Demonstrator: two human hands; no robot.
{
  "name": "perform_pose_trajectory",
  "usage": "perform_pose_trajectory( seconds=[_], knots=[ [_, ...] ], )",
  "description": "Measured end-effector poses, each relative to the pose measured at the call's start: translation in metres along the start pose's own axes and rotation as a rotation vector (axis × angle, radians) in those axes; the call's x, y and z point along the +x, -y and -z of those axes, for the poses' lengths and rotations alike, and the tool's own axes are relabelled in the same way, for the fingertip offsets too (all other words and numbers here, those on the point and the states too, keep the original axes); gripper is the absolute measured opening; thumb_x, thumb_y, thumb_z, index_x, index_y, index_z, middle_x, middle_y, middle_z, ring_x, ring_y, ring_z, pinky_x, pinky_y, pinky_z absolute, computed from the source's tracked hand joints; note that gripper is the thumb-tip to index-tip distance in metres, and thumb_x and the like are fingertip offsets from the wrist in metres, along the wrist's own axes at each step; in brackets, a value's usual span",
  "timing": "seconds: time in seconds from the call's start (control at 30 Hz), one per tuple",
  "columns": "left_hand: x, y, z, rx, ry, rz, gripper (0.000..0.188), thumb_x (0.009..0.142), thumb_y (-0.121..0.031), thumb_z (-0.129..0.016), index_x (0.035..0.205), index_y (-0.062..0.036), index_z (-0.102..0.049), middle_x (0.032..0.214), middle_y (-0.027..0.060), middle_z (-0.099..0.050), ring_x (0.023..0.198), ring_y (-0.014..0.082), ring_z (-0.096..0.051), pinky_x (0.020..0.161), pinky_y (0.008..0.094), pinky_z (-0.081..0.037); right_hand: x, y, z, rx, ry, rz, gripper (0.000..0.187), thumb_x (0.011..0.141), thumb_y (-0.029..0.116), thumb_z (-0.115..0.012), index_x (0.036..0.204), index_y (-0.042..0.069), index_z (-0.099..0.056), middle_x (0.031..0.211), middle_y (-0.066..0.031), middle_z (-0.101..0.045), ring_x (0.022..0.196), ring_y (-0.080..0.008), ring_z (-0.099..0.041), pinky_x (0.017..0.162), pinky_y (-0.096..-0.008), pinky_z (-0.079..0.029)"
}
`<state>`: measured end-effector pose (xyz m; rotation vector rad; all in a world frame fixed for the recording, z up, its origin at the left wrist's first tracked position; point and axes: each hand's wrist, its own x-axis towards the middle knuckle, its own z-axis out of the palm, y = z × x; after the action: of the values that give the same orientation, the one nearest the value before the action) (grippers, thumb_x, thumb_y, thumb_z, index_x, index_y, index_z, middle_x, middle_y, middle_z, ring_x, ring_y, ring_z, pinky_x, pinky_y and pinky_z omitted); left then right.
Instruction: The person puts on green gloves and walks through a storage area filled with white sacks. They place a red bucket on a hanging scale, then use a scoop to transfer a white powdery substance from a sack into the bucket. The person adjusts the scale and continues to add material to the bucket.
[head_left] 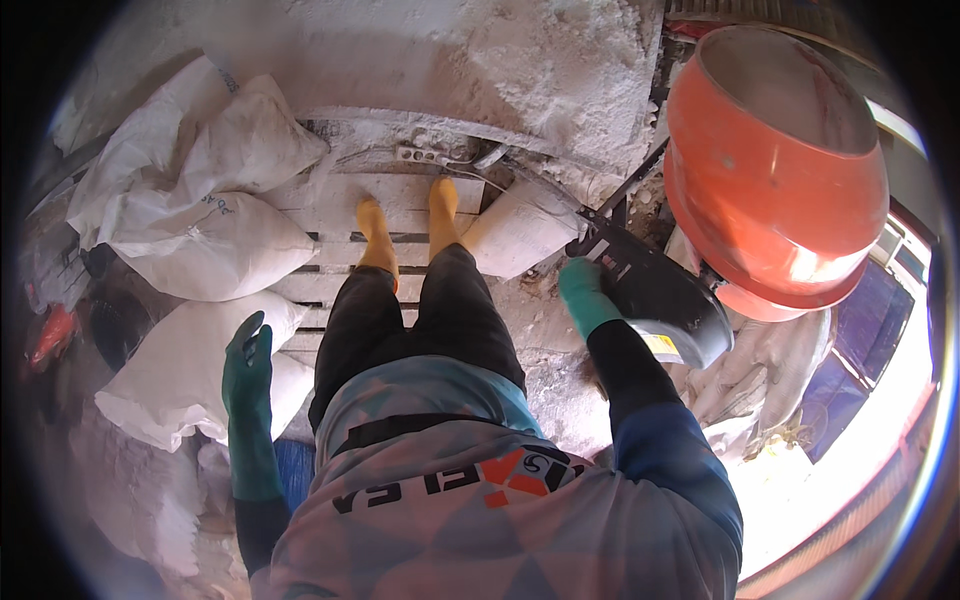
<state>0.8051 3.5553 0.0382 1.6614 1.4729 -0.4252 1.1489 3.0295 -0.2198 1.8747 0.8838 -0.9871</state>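
Observation:
My left hand (247, 370), in a green glove, hangs beside my hip near the white sacks. Its fingers are loosely bent and apart, with nothing in them. My right hand (584, 292), gloved in green too, is at the near-left end of the black motor housing (665, 290) of a cement mixer. Its fingers look bent together against that end; what they grip, if anything, is hidden. The mixer's orange drum (765, 190) stands to the right of the housing, its mouth tilted up and away, the inside coated with pale dust.
I stand in yellow boots (375, 235) on a dusty slatted pallet (325, 188). Full white sacks (215, 245) are heaped at the left. A power strip (425, 155) with cables lies ahead, and a pale bag (525, 228) leans near the mixer. A powder-covered board (400, 60) spans the far side.

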Motion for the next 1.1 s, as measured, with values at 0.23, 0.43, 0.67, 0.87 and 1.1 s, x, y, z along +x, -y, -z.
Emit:
perform_pose_trajectory(
  seconds=[0.23,0.43,0.67,0.87,1.1],
  knots=[
    [-0.029,-0.008,-0.032,0.004,-0.012,0.109,0.043,0.105,-0.026,-0.065,0.144,-0.0058,-0.065,0.140,0.0157,-0.068,0.121,0.0276,-0.068,0.108,0.0391,-0.051,0.065,-0.019,0.022,0.180,0.098,0.131,0.032,0.101,0.023,-0.060,0.124,0.011,-0.078,0.128,-0.0161,-0.074,0.121,-0.0341,-0.071,0.094,-0.0549,-0.058],
    [-0.040,0.001,-0.051,-0.111,-0.020,0.143,0.046,0.106,-0.027,-0.064,0.145,-0.0028,-0.062,0.141,0.0169,-0.068,0.122,0.0271,-0.066,0.106,0.0381,-0.051,0.088,-0.073,0.049,0.291,0.274,0.495,0.026,0.097,0.017,-0.063,0.113,0.006,-0.080,0.104,-0.0201,-0.078,0.100,-0.0345,-0.078,0.079,-0.0479,-0.062],
    [-0.050,-0.016,-0.062,-0.086,-0.055,0.086,0.045,0.107,-0.029,-0.064,0.144,-0.0038,-0.063,0.143,0.0179,-0.066,0.127,0.0299,-0.065,0.109,0.0422,-0.050,0.108,-0.080,0.025,0.387,-0.048,0.173,0.021,0.094,0.020,-0.069,0.105,0.006,-0.081,0.106,-0.0184,-0.079,0.100,-0.0354,-0.077,0.084,-0.0450,-0.062],
    [-0.049,-0.025,-0.067,-0.017,-0.054,0.084,0.044,0.106,-0.029,-0.065,0.144,-0.0058,-0.063,0.142,0.0181,-0.066,0.126,0.0309,-0.065,0.108,0.0429,-0.051,0.085,-0.035,0.023,0.259,0.441,0.537,0.023,0.092,0.016,-0.068,0.109,0.006,-0.080,0.115,-0.0198,-0.077,0.108,-0.0380,-0.075,0.088,-0.0502,-0.060],
    [-0.051,-0.021,-0.055,0.007,-0.066,0.077,0.044,0.106,-0.028,-0.065,0.144,-0.0054,-0.064,0.142,0.0185,-0.066,0.123,0.0302,-0.066,0.107,0.0424,-0.051,0.124,-0.088,0.032,0.143,0.046,0.307,0.022,0.093,0.018,-0.069,0.110,0.013,-0.082,0.111,-0.0156,-0.080,0.104,-0.0350,-0.077,0.086,-0.0495,-0.062]
  ],
)
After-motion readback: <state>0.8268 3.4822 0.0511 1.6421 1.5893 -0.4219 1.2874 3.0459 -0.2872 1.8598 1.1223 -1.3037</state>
